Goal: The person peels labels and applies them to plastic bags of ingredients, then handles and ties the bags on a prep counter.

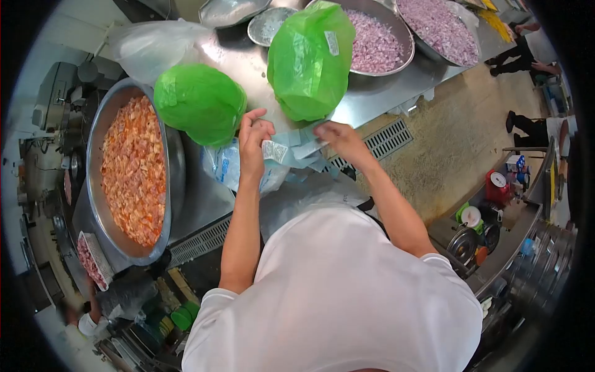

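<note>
A bunch of pale blue strips of labels [300, 141], some with small print, stretches between my hands above the table's front edge. My right hand [341, 139] pinches the right end of these strips. At their left end is my left hand [253, 142], fingers apart and slightly bent, with a printed label beside its palm. Just left of that hand sits a filled green plastic bag [199, 104]. Another green bag [310, 65], bearing a white label, stands beyond the strips. A clear plastic package with blue print [220, 166] lies below my left hand.
A large metal tub of orange-coated chopped meat [133, 180] stands left on the steel table [372, 99]. Bowls of chopped onion [375, 40] are at the back right. Crumpled clear plastic [155, 49] lies back left. Other people [536, 53] stand at right; one [87, 316] is lower left.
</note>
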Demonstrator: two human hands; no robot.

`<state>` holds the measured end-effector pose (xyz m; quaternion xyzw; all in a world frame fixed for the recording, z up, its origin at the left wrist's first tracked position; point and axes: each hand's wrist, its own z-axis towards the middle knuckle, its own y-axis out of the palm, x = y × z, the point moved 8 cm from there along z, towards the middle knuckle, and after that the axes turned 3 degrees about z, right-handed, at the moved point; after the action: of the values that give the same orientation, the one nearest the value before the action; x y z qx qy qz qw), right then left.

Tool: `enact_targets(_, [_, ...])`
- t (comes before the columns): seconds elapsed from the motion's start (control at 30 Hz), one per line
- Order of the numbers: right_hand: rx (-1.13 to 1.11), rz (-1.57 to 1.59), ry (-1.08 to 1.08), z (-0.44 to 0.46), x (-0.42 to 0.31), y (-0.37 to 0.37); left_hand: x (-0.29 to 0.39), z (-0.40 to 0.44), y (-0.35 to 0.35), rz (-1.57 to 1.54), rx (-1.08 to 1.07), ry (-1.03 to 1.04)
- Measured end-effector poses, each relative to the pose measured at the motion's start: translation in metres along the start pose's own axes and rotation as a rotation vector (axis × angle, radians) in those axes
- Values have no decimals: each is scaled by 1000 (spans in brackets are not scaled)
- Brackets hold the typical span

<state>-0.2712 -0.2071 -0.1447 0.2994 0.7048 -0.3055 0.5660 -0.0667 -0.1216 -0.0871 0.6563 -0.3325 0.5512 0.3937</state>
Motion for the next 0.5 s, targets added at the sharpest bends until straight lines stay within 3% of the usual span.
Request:
enact_targets(0.07, [-98,223,-40,-13,-22,42,8,-14,17,-137,-132,-71])
enact_targets(0.17, [-329,303,8,-16,-35,65,17,-17,19,-162,-215,-68])
enact_targets(0.2, [-426,286,45,-17,-36,71,23,-21,16,-28,-227,-84])
enact_targets(0.27, [-376,308,66,-13,-42,58,34,-33,8,235,-242,-118])
enact_targets(0.37, [-409,251,43,-8,-50,46,11,-53,2,311,-470,-414])
enact_targets(0.43, [-389,88,-7,-4,-58,44,9,-58,-4,218,-405,-420])
enact_targets(0.5, [-27,-185,-407,-7,-98,31,12,-57,-11,185,-303,-384])
